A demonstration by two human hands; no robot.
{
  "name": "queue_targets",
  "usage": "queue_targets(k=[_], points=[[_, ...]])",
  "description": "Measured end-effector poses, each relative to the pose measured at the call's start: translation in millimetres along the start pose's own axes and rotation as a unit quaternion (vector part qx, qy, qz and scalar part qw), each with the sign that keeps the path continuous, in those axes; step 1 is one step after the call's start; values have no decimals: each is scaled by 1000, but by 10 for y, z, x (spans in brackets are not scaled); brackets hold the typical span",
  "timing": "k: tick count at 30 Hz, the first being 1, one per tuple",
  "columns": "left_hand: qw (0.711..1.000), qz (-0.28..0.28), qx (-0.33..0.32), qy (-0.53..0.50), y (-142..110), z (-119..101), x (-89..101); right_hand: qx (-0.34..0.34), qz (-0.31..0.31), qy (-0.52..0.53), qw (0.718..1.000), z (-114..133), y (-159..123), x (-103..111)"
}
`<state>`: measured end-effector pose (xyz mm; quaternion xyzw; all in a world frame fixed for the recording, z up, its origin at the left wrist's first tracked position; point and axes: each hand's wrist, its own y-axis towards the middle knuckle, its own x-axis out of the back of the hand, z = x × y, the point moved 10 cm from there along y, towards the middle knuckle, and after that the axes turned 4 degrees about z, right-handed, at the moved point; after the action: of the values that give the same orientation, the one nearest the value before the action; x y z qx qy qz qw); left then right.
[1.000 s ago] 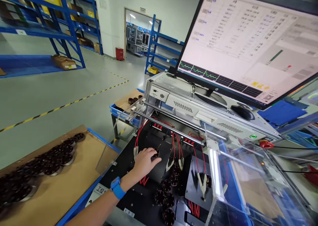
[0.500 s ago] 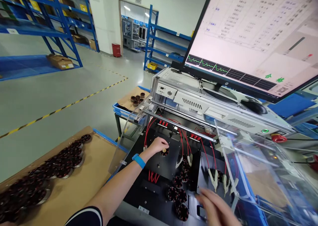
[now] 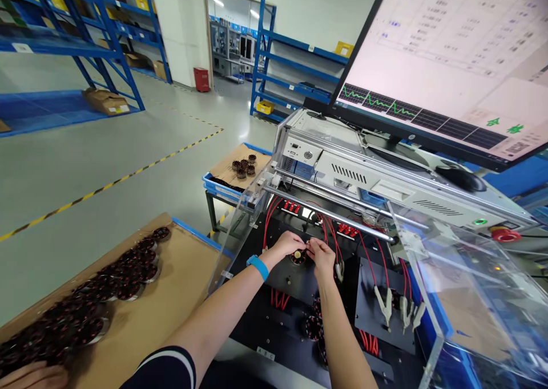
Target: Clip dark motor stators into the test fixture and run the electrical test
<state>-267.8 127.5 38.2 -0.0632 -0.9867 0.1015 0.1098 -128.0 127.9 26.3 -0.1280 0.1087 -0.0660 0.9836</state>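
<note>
Both of my hands meet over a small dark copper-wound stator (image 3: 298, 256) that sits on the raised black fixture plate (image 3: 295, 283) of the test bench. My left hand (image 3: 286, 244), with a blue wristband, curls round the stator's left side. My right hand (image 3: 322, 256) is pinched at its right side; what its fingertips hold is hidden. Red leads (image 3: 271, 213) run down from the tester to metal clips, and one clip (image 3: 339, 271) hangs just right of my right hand.
Several more stators (image 3: 314, 327) lie on the black base near me, and many on a cardboard tray (image 3: 171, 298) at the left, where another hand (image 3: 25, 375) shows. More clips (image 3: 387, 302), a clear guard (image 3: 454, 298), the tester box (image 3: 363, 175), a monitor (image 3: 449, 64) and a red stop button (image 3: 505, 234) are at the right.
My right hand came up from the near edge to join the left at the stator. The view shifted slightly leftward and down.
</note>
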Motion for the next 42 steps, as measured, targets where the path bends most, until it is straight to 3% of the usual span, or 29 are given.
queue_targets(k=[6,17,23,27,36,42], points=[[1000,-17,-11,2,7,36,17,-7,11,-16,1000,21,44,-86],[999,-28,-6,-13,-7,56,13,9,8,-12,1000,41,52,-49],[999,-29,-8,-20,-1,58,18,90,40,-158,983,178,108,-85],[999,-35,-24,-31,-11,51,13,93,76,-258,959,185,139,-158],[997,-49,-40,-44,-13,90,13,71,85,-284,952,182,147,-188],[997,-40,-43,-46,7,110,5,103,62,-275,954,197,78,-9]])
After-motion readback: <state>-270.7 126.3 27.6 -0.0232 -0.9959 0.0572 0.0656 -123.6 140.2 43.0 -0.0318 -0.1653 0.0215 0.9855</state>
